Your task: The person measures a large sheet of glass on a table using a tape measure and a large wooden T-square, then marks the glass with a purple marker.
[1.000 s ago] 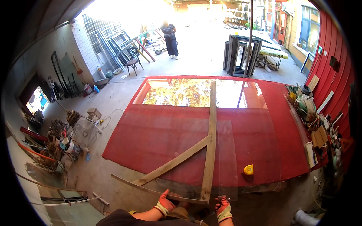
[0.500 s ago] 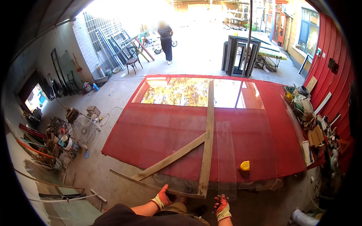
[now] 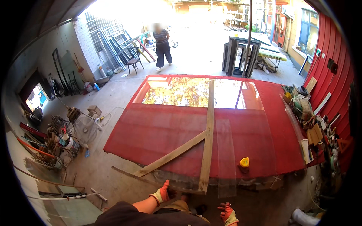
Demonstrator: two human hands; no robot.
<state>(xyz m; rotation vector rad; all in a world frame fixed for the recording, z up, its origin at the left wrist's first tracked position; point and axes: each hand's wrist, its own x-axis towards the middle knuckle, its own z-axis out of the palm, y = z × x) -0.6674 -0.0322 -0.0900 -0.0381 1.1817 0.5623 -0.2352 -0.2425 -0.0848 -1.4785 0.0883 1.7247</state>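
My left hand (image 3: pixel 161 193), in an orange-palmed glove, is at the near crosspiece of a large wooden T-square (image 3: pixel 206 150). Its thumb lies over the wood; the other fingers are partly hidden. The square's long arm runs away from me across a big glass sheet (image 3: pixel 181 124) on a red-covered table (image 3: pixel 290 150). Right of that arm, a narrow clear strip (image 3: pixel 226 150) projects past the near edge. My right hand (image 3: pixel 227 214), gloved alike, hangs below the strip's end, fingers curled around something small and dark. A yellow tape measure (image 3: pixel 244 162) sits near the front edge.
Tools and buckets (image 3: pixel 71 143) clutter the floor at left. A heap of bags and cardboard (image 3: pixel 315 133) lines the table's right side. Dark frames (image 3: pixel 239 56) stand beyond the table. A person (image 3: pixel 162 45) walks outside near a chair (image 3: pixel 134 60).
My right hand has dropped lower and slightly right, away from the strip's end. My left hand keeps its place at the T-square. The person outside has come nearer and a little left.
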